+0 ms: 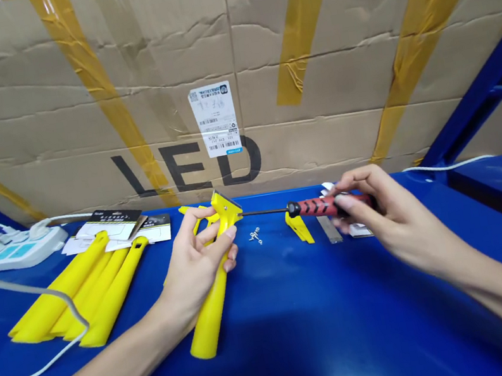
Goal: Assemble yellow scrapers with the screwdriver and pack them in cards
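My left hand (196, 264) is wrapped round a yellow scraper (212, 313), its head tilted up and its handle hanging toward me. A metal blade edge shows along the top of the head, with a small screw in its face. In my right hand (381, 217) is a screwdriver (314, 206) with a red and black handle, held level. Its thin shaft points left and the tip meets the right side of the scraper's head. Several small screws (255, 235) lie on the blue surface just behind and right of the scraper.
Several yellow handles (99, 290) lie at the left, by printed cards (115, 226). A white power strip (20, 249) and cables (64, 296) are farther left. Behind the screwdriver lie a yellow part (299, 228) and metal strips (330, 229). A big cardboard box (320, 138) stands at the back.
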The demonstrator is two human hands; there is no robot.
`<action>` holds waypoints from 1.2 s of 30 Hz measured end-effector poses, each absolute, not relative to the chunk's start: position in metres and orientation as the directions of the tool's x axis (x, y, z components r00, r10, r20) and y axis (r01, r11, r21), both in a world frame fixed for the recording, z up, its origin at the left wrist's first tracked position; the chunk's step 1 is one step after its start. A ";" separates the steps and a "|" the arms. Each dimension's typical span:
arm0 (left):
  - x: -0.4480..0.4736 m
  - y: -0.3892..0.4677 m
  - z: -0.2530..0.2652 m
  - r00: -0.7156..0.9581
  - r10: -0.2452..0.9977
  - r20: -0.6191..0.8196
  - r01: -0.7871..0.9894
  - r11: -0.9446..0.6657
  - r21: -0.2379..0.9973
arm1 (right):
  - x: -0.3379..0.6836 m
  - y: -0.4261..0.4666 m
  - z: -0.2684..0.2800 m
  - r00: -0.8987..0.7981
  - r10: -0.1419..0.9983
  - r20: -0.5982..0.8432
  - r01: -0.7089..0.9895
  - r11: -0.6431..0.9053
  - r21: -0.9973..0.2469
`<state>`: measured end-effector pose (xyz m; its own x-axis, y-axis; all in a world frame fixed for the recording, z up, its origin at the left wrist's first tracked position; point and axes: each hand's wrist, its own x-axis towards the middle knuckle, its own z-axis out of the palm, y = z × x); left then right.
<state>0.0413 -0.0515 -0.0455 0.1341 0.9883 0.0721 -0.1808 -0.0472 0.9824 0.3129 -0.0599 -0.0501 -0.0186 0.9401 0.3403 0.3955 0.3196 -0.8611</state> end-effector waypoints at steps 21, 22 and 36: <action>0.042 -0.053 -0.041 0.073 0.996 0.058 -0.221 -0.041 0.974 | 0.312 -0.061 -0.047 -0.162 0.953 0.257 0.296 0.295 -0.909; 0.043 -0.054 -0.042 0.079 0.995 0.054 -0.215 -0.036 0.976 | 0.311 -0.061 -0.047 -0.103 0.962 0.253 0.310 0.273 -0.911; 0.047 -0.058 -0.041 0.115 0.991 0.062 -0.238 -0.034 0.971 | 0.315 -0.058 -0.044 -0.018 0.954 0.301 0.331 0.289 -0.898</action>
